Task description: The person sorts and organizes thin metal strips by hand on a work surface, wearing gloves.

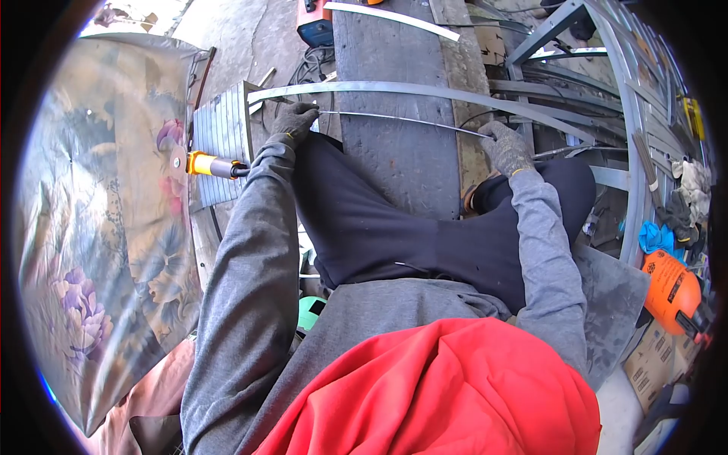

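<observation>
A thin metal rod [402, 119] spans the gap between my two hands, above the dark plank and close to my knees. My left hand [294, 121], in a grey glove, is closed around its left end. At the other end my right hand [506, 146], gloved too, has its fingers closed on the rod. Just beyond it a long flat metal bar [425, 89] runs across, its left end by a stack of metal tubes [221, 125]. An angle grinder [208, 164] with a yellow-orange body lies on that stack, left of my left forearm.
A wide dark plank [394, 163] runs away from me between my legs. Welded metal frames [629, 98] stand at the right. An orange bottle [671, 292] lies at the lower right. A floral cloth [114, 227] hangs at the left. A red-and-blue box [315, 26] with cables sits ahead.
</observation>
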The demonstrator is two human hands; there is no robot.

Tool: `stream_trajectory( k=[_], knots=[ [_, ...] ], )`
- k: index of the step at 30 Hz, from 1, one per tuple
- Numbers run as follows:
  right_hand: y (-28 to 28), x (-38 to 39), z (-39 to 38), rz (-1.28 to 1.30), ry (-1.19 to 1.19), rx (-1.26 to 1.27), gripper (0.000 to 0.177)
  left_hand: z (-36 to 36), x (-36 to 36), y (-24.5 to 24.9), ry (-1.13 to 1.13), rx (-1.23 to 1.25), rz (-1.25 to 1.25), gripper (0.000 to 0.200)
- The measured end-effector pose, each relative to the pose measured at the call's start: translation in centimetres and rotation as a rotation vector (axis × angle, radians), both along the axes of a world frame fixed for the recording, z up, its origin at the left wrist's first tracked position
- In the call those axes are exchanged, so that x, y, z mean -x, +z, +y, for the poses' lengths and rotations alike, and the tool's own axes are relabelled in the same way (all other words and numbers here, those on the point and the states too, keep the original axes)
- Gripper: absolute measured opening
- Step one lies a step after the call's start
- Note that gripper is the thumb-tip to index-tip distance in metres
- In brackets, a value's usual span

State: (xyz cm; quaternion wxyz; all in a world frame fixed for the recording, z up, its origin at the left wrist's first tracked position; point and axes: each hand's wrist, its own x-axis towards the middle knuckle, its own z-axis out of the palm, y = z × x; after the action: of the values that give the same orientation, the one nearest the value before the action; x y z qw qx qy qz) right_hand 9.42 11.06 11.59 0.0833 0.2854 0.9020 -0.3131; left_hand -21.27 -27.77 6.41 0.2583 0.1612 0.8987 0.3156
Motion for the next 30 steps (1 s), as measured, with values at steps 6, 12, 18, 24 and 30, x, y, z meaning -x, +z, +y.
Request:
stream_trajectory(
  k=[6, 12, 18, 24, 30],
  knots=[
    [-0.7, 0.0, 0.2, -0.021, 0.027, 0.002, 0.024, 0.1, -0.1, -0.3, 0.056, -0.022, -0.051, 0.031],
    [0.2, 0.6, -0.1, -0.120, 0.096, -0.041, 0.029, 0.4, -0.6, 0.4, 0.069, -0.039, 0.007, 0.041],
    [-2.9, 0.7, 0.8, -0.234, 0.124, -0.081, 0.031, 1.9, -1.1, 2.1, 0.019, 0.224, 0.033, 0.065],
    [-1.3, 0.5, 0.4, -0.265, 0.120, -0.018, 0.038, 3.4, -1.6, 3.1, -0.019, 0.340, 0.048, 0.092],
    [-1.2, 0.3, 0.2, -0.222, 0.081, -0.008, 0.043, 3.5, -1.3, 2.5, -0.010, 0.350, 0.035, 0.095]
  ],
)
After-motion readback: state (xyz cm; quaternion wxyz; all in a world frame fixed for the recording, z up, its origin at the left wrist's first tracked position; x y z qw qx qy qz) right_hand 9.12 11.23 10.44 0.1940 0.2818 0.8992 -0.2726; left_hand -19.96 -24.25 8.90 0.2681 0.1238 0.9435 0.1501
